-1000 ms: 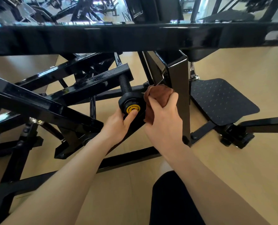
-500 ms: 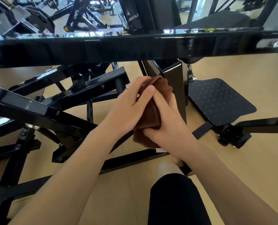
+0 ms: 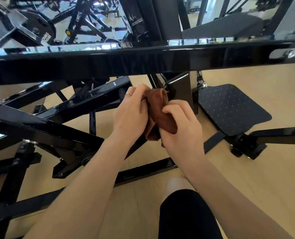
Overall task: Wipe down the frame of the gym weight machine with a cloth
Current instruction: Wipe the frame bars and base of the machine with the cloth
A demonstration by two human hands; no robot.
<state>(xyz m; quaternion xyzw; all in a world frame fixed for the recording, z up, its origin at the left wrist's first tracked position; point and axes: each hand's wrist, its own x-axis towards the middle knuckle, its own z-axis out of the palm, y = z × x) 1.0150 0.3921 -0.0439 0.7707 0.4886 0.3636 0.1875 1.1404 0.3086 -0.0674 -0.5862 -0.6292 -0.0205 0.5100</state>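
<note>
Close overhead: a thick glossy black crossbeam point(image 3: 143, 57) of the weight machine frame, running from the left edge to the right edge, with a bolt point(image 3: 289, 53) near its right end. Below it, open room down to the pale wooden floor point(image 3: 263, 178). On the left, crowded space: several slanted black bars point(image 3: 84, 102) crossing each other, one with water drops on its top face. On the right, a textured black footplate point(image 3: 229, 107) lying low over the floor, with free floor around its right side. Behind the hands, a vertical black post point(image 3: 182, 90), narrow gap between it and the slanted bars.

In the middle, under the crossbeam: a brown cloth point(image 3: 160, 111), bunched and folded, held in the air between both hands, touching both, just in front of the post; contact with the post not clear. Left hand point(image 3: 131, 114) at the left side of the cloth, fingers curled over its upper edge, a thin ring point(image 3: 128, 94) on one finger. Right hand point(image 3: 182, 125) at the right and lower side, fingers bent around the cloth, thumb pressing on its front. Lower end of the cloth hanging out between the two wrists.

At the bottom edge, a knee in black fabric point(image 3: 186, 216).
</note>
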